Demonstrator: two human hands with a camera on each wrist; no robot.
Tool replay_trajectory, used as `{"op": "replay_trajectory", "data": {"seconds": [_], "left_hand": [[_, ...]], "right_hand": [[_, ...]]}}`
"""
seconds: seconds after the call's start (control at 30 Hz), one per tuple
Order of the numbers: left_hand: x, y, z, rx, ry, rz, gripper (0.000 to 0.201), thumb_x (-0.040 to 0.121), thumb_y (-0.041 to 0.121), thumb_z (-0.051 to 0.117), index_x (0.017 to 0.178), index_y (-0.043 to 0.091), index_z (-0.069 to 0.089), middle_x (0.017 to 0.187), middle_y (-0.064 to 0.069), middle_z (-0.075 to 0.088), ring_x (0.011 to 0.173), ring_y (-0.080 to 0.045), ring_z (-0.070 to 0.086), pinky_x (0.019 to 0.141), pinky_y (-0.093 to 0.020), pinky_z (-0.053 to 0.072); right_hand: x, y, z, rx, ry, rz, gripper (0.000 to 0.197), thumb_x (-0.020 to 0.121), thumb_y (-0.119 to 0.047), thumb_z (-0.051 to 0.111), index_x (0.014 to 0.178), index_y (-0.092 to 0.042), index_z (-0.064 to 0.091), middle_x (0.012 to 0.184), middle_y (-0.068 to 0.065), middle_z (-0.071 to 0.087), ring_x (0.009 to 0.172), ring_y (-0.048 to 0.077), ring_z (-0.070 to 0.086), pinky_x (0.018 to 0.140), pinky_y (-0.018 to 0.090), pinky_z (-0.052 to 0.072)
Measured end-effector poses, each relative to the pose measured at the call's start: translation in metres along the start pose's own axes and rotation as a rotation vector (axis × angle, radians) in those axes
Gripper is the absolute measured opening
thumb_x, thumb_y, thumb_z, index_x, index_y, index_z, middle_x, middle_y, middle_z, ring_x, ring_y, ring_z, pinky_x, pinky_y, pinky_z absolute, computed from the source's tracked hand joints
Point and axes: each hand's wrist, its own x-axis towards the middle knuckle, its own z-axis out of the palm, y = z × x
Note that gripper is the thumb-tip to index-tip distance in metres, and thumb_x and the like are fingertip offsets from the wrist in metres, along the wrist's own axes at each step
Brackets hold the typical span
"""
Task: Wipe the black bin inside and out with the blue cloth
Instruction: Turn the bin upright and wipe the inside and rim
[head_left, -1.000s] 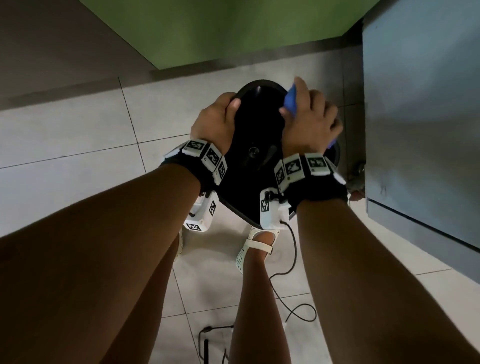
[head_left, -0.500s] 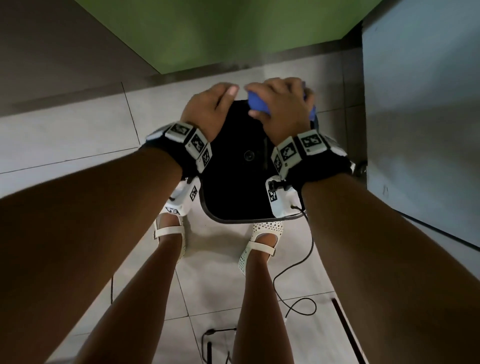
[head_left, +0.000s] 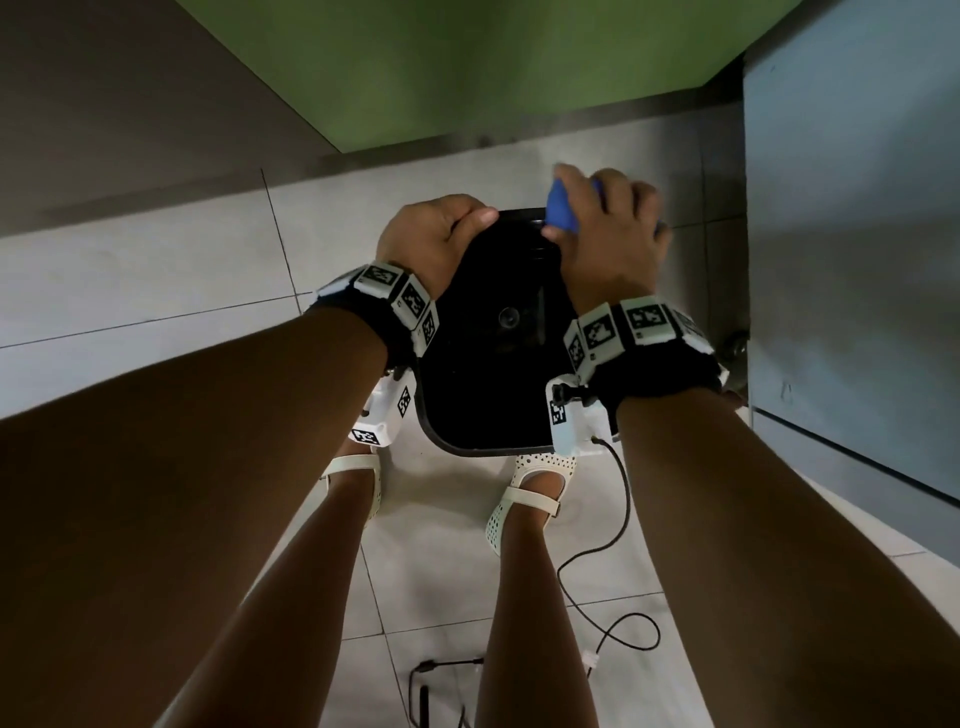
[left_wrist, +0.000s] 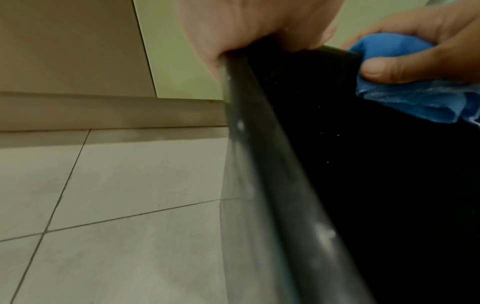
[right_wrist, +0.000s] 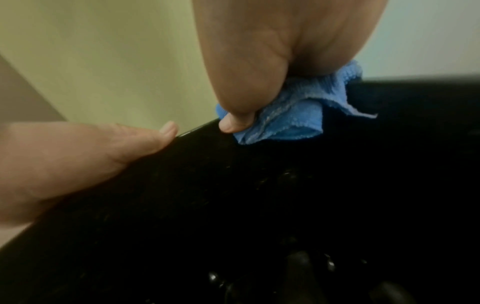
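Note:
The black bin (head_left: 493, 364) stands on the tiled floor between my feet, its dark inside facing up. My left hand (head_left: 431, 244) grips the bin's far left rim (left_wrist: 249, 123), thumb lying inside the edge. My right hand (head_left: 608, 234) holds the bunched blue cloth (head_left: 561, 210) and presses it over the far right rim. In the right wrist view the blue cloth (right_wrist: 293, 115) is pinched under my thumb against the bin wall (right_wrist: 233, 205). In the left wrist view the cloth (left_wrist: 405, 82) hangs a little way into the bin.
A green wall (head_left: 467, 67) with a grey skirting runs just behind the bin. A pale blue cabinet (head_left: 852, 260) stands close on the right. A black cable (head_left: 613, 519) trails over the floor tiles near my right foot (head_left: 530, 499).
The right hand with the cloth has slid right along the far rim. The left hand kept its grip on the rim. The bin's rim has shifted slightly under the hands.

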Motion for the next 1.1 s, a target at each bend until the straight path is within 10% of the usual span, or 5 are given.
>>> {"op": "replay_trajectory", "data": {"seconds": [0.17, 0.63, 1.1], "left_hand": [[-0.004, 0.002, 0.001, 0.015, 0.016, 0.005, 0.028, 0.092, 0.04, 0.045, 0.094, 0.023, 0.067, 0.083, 0.004, 0.066, 0.085, -0.019, 0.063, 0.078, -0.029, 0.049], [-0.003, 0.019, 0.01, 0.071, -0.16, -0.011, 0.038, 0.101, 0.029, 0.027, 0.126, 0.004, 0.042, 0.113, -0.021, 0.062, 0.102, -0.035, 0.058, 0.069, -0.024, 0.03], [-0.016, 0.026, 0.03, 0.008, -0.027, -0.052, 0.035, 0.1, 0.028, 0.029, 0.123, 0.009, 0.047, 0.102, -0.016, 0.066, 0.093, -0.034, 0.061, 0.073, -0.028, 0.04]], "right_hand": [[-0.008, 0.023, 0.0, 0.284, -0.008, 0.285, 0.052, 0.094, -0.03, 0.046, 0.142, -0.03, 0.026, 0.139, 0.015, 0.034, 0.119, 0.04, 0.039, 0.098, 0.049, 0.038], [0.039, -0.034, -0.008, -0.154, -0.123, -0.245, 0.048, 0.092, -0.037, 0.049, 0.138, -0.042, 0.032, 0.141, 0.002, 0.037, 0.127, 0.032, 0.029, 0.101, 0.049, 0.029], [-0.006, 0.028, -0.005, 0.0, -0.008, 0.171, 0.054, 0.092, -0.04, 0.047, 0.141, -0.039, 0.025, 0.142, 0.007, 0.033, 0.128, 0.034, 0.028, 0.103, 0.056, 0.023]]}}
